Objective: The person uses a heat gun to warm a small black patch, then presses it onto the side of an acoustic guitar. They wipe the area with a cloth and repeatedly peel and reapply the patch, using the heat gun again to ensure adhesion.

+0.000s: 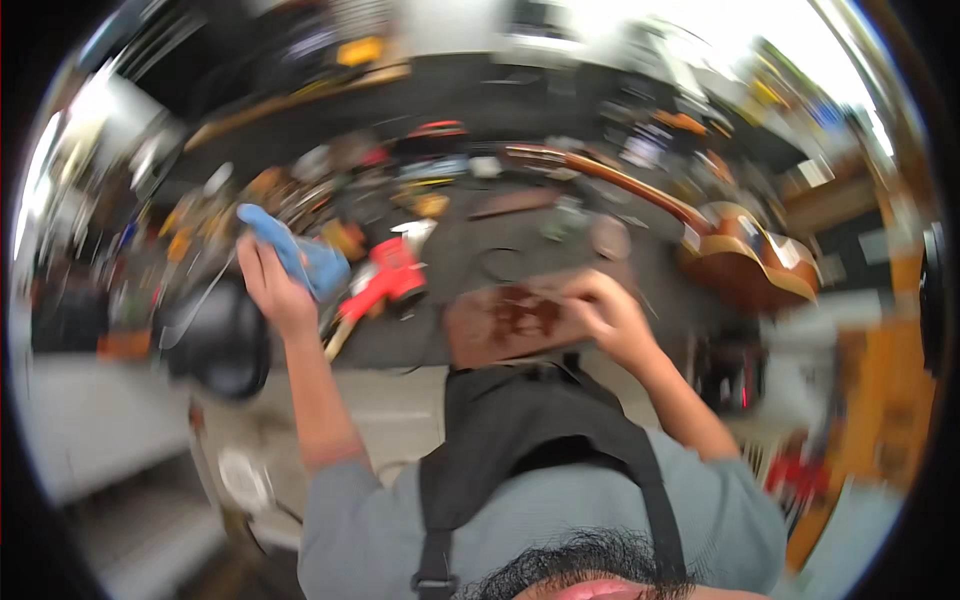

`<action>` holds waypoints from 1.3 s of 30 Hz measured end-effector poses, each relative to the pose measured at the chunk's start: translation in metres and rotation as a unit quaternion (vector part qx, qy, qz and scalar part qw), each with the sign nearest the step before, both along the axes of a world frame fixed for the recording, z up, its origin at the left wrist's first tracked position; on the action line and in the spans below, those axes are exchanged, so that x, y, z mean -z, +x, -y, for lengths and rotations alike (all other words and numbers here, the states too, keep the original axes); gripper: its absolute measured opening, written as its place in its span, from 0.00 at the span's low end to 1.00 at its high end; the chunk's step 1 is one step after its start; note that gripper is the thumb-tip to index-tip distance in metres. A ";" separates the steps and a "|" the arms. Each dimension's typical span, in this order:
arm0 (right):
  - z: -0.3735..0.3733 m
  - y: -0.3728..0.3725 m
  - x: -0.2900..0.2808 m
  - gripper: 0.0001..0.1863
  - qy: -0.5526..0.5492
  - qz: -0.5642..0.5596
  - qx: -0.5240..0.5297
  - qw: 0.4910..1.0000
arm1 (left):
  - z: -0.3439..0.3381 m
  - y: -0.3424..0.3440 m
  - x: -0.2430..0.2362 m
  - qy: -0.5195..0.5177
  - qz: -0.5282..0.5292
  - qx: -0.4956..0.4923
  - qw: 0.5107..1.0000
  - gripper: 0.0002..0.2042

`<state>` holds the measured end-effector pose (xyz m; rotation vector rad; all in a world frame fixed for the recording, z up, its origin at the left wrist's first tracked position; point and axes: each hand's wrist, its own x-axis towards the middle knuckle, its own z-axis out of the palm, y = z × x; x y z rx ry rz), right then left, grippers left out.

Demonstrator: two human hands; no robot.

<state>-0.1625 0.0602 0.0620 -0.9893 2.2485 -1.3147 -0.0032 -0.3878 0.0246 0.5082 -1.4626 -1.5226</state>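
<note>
My left hand (pixel 272 275) grips a blue cloth (pixel 315 262), raised at the left of the dark work mat. My right hand (pixel 605 315) is at the right end of a brown board (pixel 470 325) with darker, wet-looking patches. Its fingers are bent, but blur hides whether they hold anything. A red tool (pixel 395 270) lies just right of the cloth, with a pale handle beside it. Behind the board are a dark strip (pixel 505 205) and a small round pale object (pixel 610 237).
An acoustic guitar (pixel 745 265) lies at the right, its neck reaching back across the bench. Blurred tools and small items (pixel 290 190) crowd the back and left. A black rounded object (pixel 220 340) sits at the left front, and wooden furniture (pixel 855 400) stands at the far right.
</note>
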 end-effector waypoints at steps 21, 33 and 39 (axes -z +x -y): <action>-0.384 -0.282 -0.061 0.23 -0.089 0.058 0.115 0.988 | -0.499 -0.377 -0.082 0.069 0.024 0.461 0.884 0.10; -0.448 -0.318 -0.001 0.27 0.182 -0.250 0.095 0.946 | -0.604 -0.448 -0.041 -0.442 0.167 0.426 0.772 0.12; -0.448 -0.317 0.019 0.26 0.156 -0.284 0.114 0.939 | -0.618 -0.457 -0.020 -0.415 0.212 0.482 0.742 0.21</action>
